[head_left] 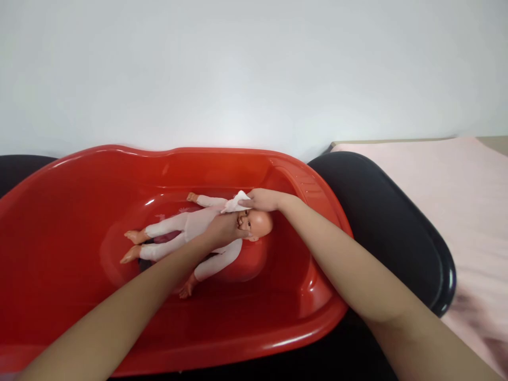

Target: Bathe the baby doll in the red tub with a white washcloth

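Note:
A baby doll (260,223) with a bald head and a pale cloth body lies on its back in a red baby bathtub (190,328). Its head points right and its bare feet point left. My left hand (227,229) grips the doll at the neck and jaw, with the thumb along its cheek; the other fingers are mostly hidden. Pinched in my right hand (265,199) is a small white cloth (237,202), held at the far side of the doll's face. The hand and cloth cover part of the face.
Behind the tub stands a plain pale wall (238,74). A black rounded surface (392,233) is to the tub's right, beside a bed or table covered with a pink sheet (472,211). Another black edge (19,172) shows at the far left.

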{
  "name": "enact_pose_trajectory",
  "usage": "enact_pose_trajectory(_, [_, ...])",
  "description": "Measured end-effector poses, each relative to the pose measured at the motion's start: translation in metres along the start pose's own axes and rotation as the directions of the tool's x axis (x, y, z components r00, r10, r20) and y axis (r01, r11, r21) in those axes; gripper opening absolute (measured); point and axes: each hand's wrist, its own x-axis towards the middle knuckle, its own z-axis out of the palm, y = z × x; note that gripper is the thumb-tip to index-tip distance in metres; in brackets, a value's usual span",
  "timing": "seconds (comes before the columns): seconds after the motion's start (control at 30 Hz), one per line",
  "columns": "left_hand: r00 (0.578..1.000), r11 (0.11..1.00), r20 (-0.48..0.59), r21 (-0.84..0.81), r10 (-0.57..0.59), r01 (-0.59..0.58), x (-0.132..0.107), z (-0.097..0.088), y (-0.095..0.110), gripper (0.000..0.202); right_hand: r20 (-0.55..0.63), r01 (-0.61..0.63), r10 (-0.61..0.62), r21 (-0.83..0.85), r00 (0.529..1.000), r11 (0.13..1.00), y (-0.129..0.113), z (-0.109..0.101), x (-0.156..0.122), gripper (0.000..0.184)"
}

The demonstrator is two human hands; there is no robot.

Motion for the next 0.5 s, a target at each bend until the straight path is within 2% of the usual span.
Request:
enact_pose_trajectory(0.07, [1.000,1.000,0.000,0.001,-0.003,0.003,0.0001,-0.0004,-0.0001,0.041,0.024,-0.085,0.085,-0.008,0.996,0.996,-0.0006,-0.0016,-0.0012,0.049])
enact_pose_trajectory(0.13, [1.000,1.000,-0.029,0.001,0.010,-0.010,0.0010,0.0000,-0.0011,0.051,0.044,-0.224,0.225,-0.024,0.973,0.974,0.0010,-0.0026,-0.0016,0.046])
enact_pose_trajectory(0.2, [0.999,1.000,-0.043,0.002,0.019,-0.019,0.0022,0.0008,-0.0026,0.057,0.038,-0.305,0.308,-0.056,0.951,0.951,0.0019,-0.0018,-0.0005,0.045])
enact_pose_trajectory(0.27, [0.999,1.000,-0.044,0.016,0.015,-0.015,0.0034,0.0017,-0.0043,0.053,0.001,-0.271,0.273,-0.108,0.962,0.956,0.0012,0.0006,0.0021,0.044])
enact_pose_trajectory(0.4, [1.000,0.999,-0.012,0.048,0.000,0.000,0.0051,0.0034,-0.0073,0.038,-0.013,-0.070,0.069,-0.091,0.998,0.993,0.0003,0.0032,0.0059,0.052])
enact_pose_trajectory(0.43, [1.000,0.999,-0.014,0.039,0.005,-0.004,0.0054,0.0038,-0.0080,0.040,-0.002,-0.073,0.073,-0.075,0.997,0.995,0.0011,0.0024,0.0052,0.055])
enact_pose_trajectory(0.5, [0.999,0.999,-0.043,-0.021,0.031,-0.032,0.0057,0.0043,-0.0092,0.052,0.031,-0.158,0.161,-0.070,0.986,0.985,0.0037,-0.0008,0.0018,0.055])
